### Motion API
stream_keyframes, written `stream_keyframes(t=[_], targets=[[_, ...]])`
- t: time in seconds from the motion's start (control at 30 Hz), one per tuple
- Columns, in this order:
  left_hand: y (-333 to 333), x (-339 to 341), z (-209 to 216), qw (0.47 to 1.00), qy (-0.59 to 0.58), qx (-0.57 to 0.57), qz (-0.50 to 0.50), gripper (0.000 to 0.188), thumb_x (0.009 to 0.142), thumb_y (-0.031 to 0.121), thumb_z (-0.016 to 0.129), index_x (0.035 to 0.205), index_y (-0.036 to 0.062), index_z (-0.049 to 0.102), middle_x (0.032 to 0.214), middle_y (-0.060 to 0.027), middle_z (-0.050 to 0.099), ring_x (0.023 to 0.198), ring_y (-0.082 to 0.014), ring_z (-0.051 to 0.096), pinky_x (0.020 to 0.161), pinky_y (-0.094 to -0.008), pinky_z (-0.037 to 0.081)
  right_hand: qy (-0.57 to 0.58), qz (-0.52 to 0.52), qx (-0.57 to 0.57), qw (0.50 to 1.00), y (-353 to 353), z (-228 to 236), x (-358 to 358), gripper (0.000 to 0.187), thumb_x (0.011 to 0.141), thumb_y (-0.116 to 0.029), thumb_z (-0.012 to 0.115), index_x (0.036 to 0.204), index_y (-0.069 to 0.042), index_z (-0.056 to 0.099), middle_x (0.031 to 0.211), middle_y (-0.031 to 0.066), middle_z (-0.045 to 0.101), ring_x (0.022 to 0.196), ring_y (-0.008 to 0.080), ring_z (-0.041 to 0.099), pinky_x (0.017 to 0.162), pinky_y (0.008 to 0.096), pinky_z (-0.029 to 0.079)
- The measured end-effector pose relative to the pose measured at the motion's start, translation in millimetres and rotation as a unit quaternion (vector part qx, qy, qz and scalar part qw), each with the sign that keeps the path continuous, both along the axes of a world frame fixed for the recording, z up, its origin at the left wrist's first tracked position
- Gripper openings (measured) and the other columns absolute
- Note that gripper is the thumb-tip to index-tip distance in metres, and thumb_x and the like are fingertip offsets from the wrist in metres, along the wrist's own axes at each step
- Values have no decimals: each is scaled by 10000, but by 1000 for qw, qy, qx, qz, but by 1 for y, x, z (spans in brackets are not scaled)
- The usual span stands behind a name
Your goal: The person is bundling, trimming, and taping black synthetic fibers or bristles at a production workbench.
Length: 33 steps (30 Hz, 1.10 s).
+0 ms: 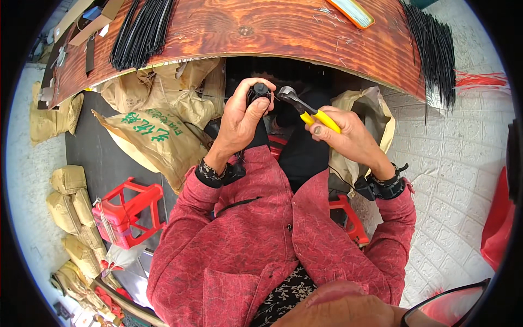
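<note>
both hands are up near the twelve o'clock side, close to each other but apart, just below the table edge. left hand (239, 119) is curled closed around a small black piece (261, 88) with a round end facing up; the thumb presses across its near side, and the fingers wrap behind it. just what the piece is cannot be told. right hand (348, 135), toward two o'clock, is closed on the yellow handles of some pliers (326, 122), its thumb lying along the grip. the metal head of the pliers points to eleven o'clock and sits just beside the left fingers and the black piece; whether it touches them, or is biting on anything, cannot be told. each wrist wears a dark band over a red jacket (239, 191) sleeve.

on the wooden table (245, 46), long black strips (143, 35) lie between ten and eleven o'clock, an orange-rimmed tray (366, 24) lies at one, and more black strips (436, 60) hang over the edge at two. a paper sack (163, 147) slumps just past nine, and a red stool (144, 199) stands between eight and nine.
</note>
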<state>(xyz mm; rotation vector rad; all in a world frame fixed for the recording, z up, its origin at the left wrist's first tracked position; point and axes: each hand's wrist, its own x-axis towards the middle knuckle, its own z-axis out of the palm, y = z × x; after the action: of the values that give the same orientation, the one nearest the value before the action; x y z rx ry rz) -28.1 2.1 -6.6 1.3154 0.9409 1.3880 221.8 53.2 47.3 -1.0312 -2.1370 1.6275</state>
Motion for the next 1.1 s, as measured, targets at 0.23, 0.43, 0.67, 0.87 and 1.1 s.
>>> stream_keyframes(t=[0.23,0.43,0.67,0.87,1.1], targets=[[-2,7,5,999,32,-8,26,400,1024,338,566,1249,13,508,894,-28,560,788,-89,479,702,-223,399,-22,3,144,989,-4,2,-3,256,940,-230,668,955,25,651,883,89,608,771,203,614,698,315,477],[-4,7,5,999,39,-5,29,397,1026,335,563,1263,21,509,968,-36,565,825,-88,499,739,-225,421,-59,8,248,967,-6,10,-3,182,909,-168,685,967,2,657,962,105,639,810,282,637,722,352,498],[-2,7,8,998,47,-27,12,402,1025,337,565,1273,26,505,1038,-33,547,889,-92,527,789,-230,438,-66,17,292,954,-1,12,0,152,900,-127,678,991,-7,660,1018,110,660,881,306,664,750,370,514],[0,11,10,998,54,-20,9,419,1023,356,565,1273,26,503,1038,-24,532,908,-91,528,815,-229,436,-26,47,195,979,8,2,7,160,908,-116,667,1025,-6,669,1050,99,674,903,285,685,779,359,529],[1,8,9,998,54,-33,-4,433,1019,377,567,1273,32,503,1063,-25,526,920,-88,523,825,-227,433,-27,35,248,968,7,-1,4,182,886,-74,686,1054,-5,675,1050,94,682,912,286,695,791,360,539]])
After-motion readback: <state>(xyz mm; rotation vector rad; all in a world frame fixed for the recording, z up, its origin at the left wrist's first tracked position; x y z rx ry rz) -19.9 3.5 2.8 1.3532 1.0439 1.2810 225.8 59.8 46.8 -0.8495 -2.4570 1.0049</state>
